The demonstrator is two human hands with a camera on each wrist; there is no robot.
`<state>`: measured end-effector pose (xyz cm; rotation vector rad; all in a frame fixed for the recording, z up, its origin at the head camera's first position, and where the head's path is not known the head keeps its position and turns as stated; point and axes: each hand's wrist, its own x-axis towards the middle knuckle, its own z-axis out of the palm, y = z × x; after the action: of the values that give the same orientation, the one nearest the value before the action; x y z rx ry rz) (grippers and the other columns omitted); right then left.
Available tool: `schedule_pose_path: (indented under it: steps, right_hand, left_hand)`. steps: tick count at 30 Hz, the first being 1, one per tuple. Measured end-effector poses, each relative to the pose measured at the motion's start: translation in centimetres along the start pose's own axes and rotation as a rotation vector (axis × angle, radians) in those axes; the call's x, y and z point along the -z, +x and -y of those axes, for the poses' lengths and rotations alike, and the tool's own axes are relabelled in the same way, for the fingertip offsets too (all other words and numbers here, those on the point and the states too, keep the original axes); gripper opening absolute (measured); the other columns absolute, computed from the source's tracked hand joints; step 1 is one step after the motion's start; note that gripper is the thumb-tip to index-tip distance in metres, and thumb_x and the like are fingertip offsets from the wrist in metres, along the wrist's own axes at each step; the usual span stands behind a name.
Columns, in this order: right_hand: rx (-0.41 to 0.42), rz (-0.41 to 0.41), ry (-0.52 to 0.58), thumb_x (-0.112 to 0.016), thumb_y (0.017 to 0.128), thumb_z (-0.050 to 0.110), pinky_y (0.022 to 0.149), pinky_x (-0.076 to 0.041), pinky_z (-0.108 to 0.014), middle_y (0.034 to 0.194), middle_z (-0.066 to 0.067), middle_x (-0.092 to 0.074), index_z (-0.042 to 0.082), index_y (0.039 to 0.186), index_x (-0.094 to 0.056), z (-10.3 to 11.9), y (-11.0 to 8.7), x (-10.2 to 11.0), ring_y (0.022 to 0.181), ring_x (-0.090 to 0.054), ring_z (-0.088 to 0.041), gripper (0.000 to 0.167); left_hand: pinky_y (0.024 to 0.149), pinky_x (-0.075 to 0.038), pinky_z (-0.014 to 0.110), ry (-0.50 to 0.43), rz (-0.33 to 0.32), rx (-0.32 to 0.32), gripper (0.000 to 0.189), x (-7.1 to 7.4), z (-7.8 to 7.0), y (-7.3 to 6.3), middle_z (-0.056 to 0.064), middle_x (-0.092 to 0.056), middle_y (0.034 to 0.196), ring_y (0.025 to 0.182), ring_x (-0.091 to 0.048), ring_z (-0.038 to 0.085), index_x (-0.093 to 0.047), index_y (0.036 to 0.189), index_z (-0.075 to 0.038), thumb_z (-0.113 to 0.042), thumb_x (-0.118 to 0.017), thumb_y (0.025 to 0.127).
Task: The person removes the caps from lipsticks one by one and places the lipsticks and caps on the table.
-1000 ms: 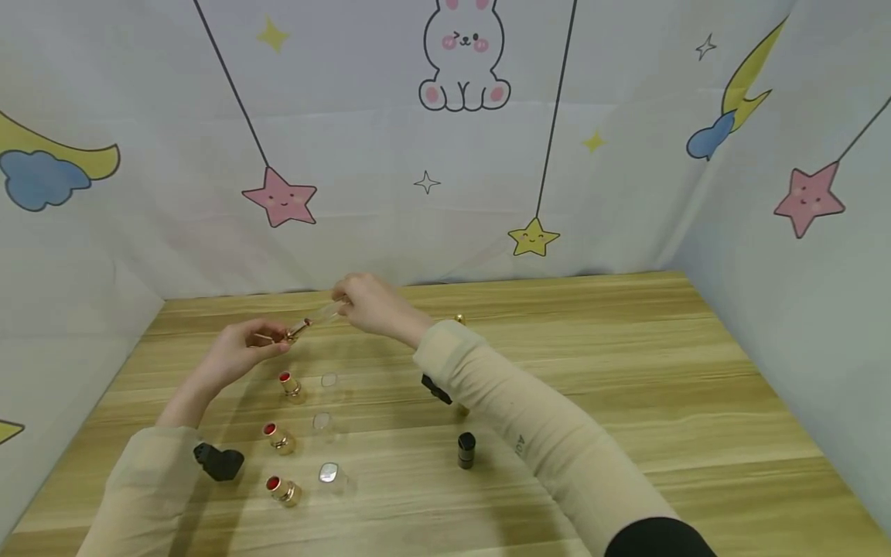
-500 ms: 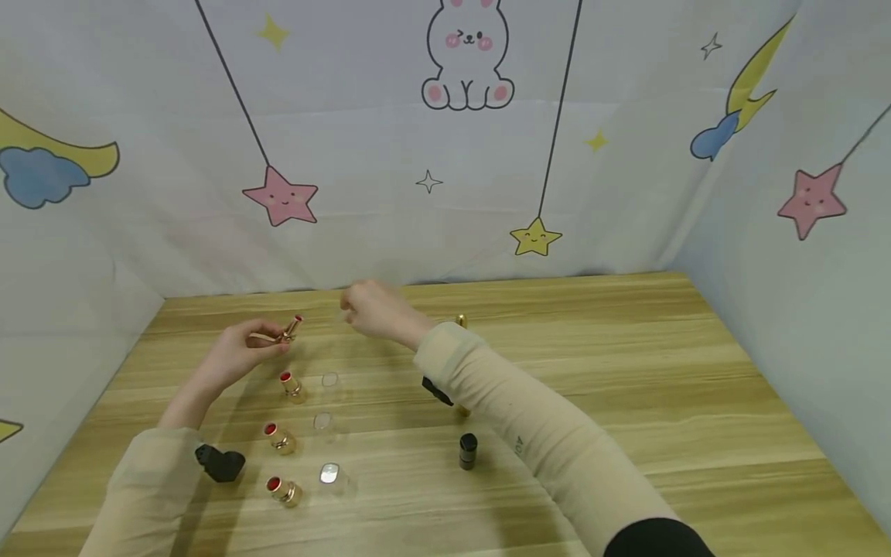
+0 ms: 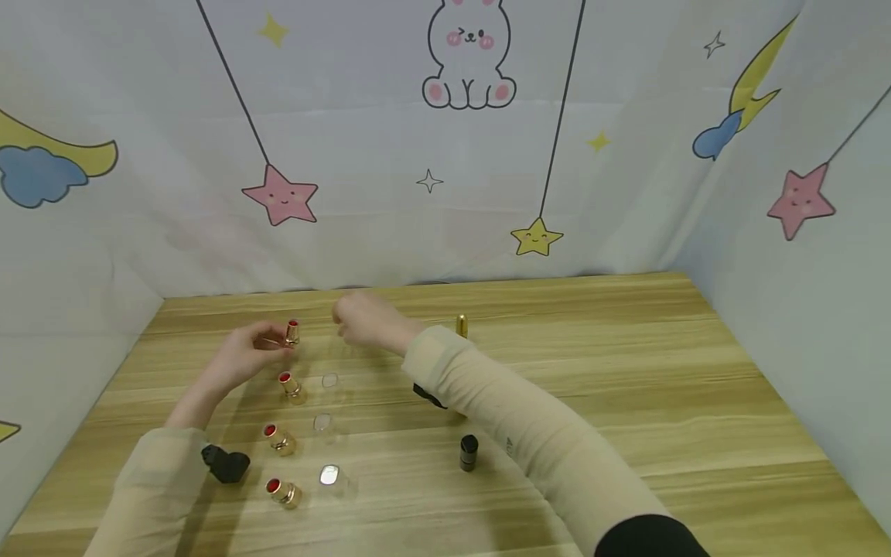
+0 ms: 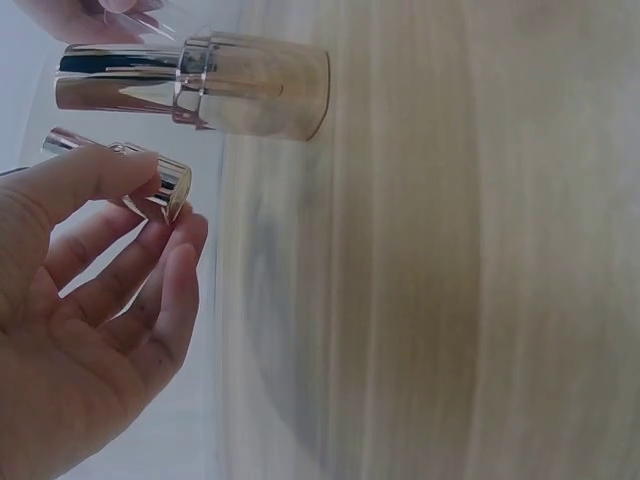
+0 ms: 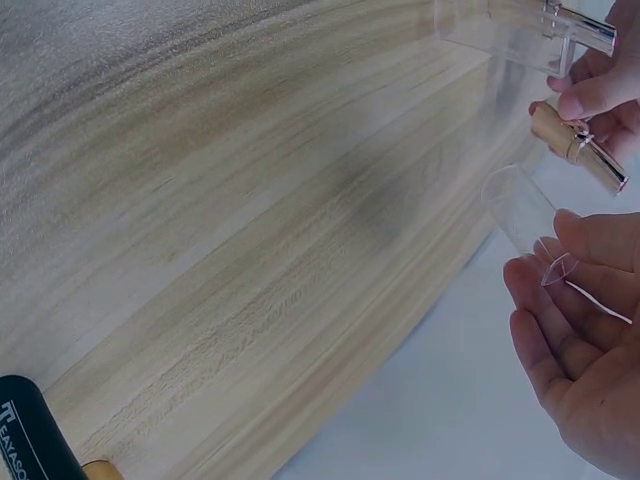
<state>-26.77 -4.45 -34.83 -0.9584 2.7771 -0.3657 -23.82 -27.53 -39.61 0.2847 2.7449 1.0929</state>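
Observation:
My left hand (image 3: 247, 352) pinches an uncapped lipstick (image 3: 292, 333) by its gold base near the table's back left, its red tip upward. In the left wrist view, thumb and fingertips hold that gold base (image 4: 170, 185). To its right, my right hand (image 3: 369, 319) is raised near the back edge. The right wrist view shows it pinching a clear lipstick cap (image 5: 520, 215), apart from the lipstick. In front of my left hand stand three uncapped lipsticks (image 3: 290, 387) in a column. Three clear caps (image 3: 322, 422) stand to the right of them.
A black tube (image 3: 469, 452) stands right of the caps, and a gold tube (image 3: 462, 326) stands behind the right forearm. A white printed curtain (image 3: 376, 232) borders the wooden table (image 3: 626, 371) at the back and sides.
The lipstick in my left hand has turned from tilted right to nearly upright. My right hand drew the clear cap away from its tip, then lowered slightly and came back a little left.

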Motion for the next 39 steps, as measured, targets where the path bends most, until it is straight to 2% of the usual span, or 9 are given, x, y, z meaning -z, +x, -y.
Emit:
schedule_pose_path:
  steps: [4,7,12,15,18,21,28,33,39]
  right_hand:
    - [-0.006,0.017,0.000,-0.059,0.094,0.016,0.053,-0.032,-0.018,0.071,0.005,-0.050,0.013,0.081,-0.063,0.2,0.1,-0.3,0.061,-0.039,-0.007,0.014]
    - [-0.006,0.016,-0.024,-0.060,0.094,0.018,0.053,-0.032,-0.019,0.071,0.006,-0.048,0.015,0.079,-0.060,0.3,0.2,-0.5,0.062,-0.038,-0.007,0.015]
    - [0.020,0.024,-0.042,-0.059,0.093,0.015,0.049,-0.023,-0.018,0.064,0.005,-0.031,0.017,0.066,-0.036,0.6,0.6,-0.7,0.056,-0.027,-0.007,0.035]
    - [0.032,0.031,-0.076,-0.059,0.092,0.014,0.053,-0.029,-0.017,0.069,0.006,-0.041,0.016,0.072,-0.048,0.7,0.8,-0.9,0.061,-0.035,-0.006,0.023]
    - [0.037,0.038,-0.115,-0.059,0.092,0.016,0.065,-0.043,-0.019,0.088,0.005,-0.061,0.014,0.093,-0.064,0.8,0.9,-1.2,0.077,-0.054,-0.007,0.005]
    - [0.033,0.046,-0.130,-0.060,0.092,0.017,0.076,-0.050,-0.022,0.102,0.002,-0.068,0.012,0.105,-0.067,0.9,1.0,-1.4,0.089,-0.062,-0.011,0.015]
    - [0.044,0.047,-0.110,-0.060,0.091,0.014,0.064,-0.045,-0.021,0.084,0.005,-0.062,0.013,0.090,-0.063,1.1,1.0,-1.4,0.074,-0.056,-0.009,0.003]
    - [0.037,0.061,-0.098,-0.058,0.092,0.013,0.054,-0.031,-0.021,0.070,0.005,-0.044,0.016,0.077,-0.050,1.1,1.0,-1.4,0.062,-0.039,-0.008,0.017]
    - [0.039,0.068,-0.111,-0.058,0.092,0.015,0.056,-0.036,-0.020,0.074,0.006,-0.051,0.016,0.081,-0.056,1.2,1.4,-1.8,0.065,-0.044,-0.007,0.011]
  left_hand:
    - [0.075,-0.047,0.030,0.023,-0.009,-0.018,0.031,-0.1,0.0,0.1,0.019,-0.066,0.106,0.093,-0.059,0.017,-0.062,0.111,0.000,-0.020,-0.069,0.089]
    - [0.075,-0.046,0.030,0.036,-0.005,-0.027,0.028,-0.2,0.0,0.2,0.018,-0.066,0.104,0.093,-0.059,0.017,-0.063,0.105,-0.001,-0.022,-0.070,0.088]
    - [0.073,-0.048,0.030,0.029,0.028,-0.043,0.025,-0.3,0.1,0.2,0.020,-0.066,0.102,0.092,-0.060,0.019,-0.062,0.102,0.000,-0.018,-0.069,0.088]
    - [0.072,-0.050,0.030,0.006,0.054,-0.053,0.024,-0.4,0.2,0.3,0.020,-0.066,0.101,0.092,-0.061,0.021,-0.062,0.102,0.002,-0.016,-0.069,0.088]
    - [0.070,-0.050,0.029,-0.003,0.065,-0.057,0.022,-0.5,0.3,0.3,0.020,-0.066,0.101,0.092,-0.061,0.022,-0.062,0.100,0.001,-0.015,-0.069,0.088]
    - [0.068,-0.050,0.028,0.001,0.066,-0.071,0.019,-0.6,0.5,0.4,0.020,-0.066,0.100,0.091,-0.062,0.022,-0.063,0.099,0.001,-0.013,-0.069,0.087]
    - [0.066,-0.050,0.026,0.044,0.086,-0.073,0.016,-0.8,0.7,0.8,0.018,-0.067,0.097,0.087,-0.062,0.019,-0.064,0.098,0.000,-0.009,-0.068,0.086]
    - [0.067,-0.049,0.029,0.074,0.092,-0.076,0.016,-0.9,0.5,1.0,0.018,-0.067,0.096,0.088,-0.063,0.024,-0.063,0.095,-0.001,-0.012,-0.070,0.085]
    - [0.069,-0.049,0.031,0.064,0.108,-0.076,0.013,-1.0,0.7,1.1,0.018,-0.066,0.097,0.089,-0.064,0.026,-0.063,0.093,-0.002,-0.011,-0.070,0.085]
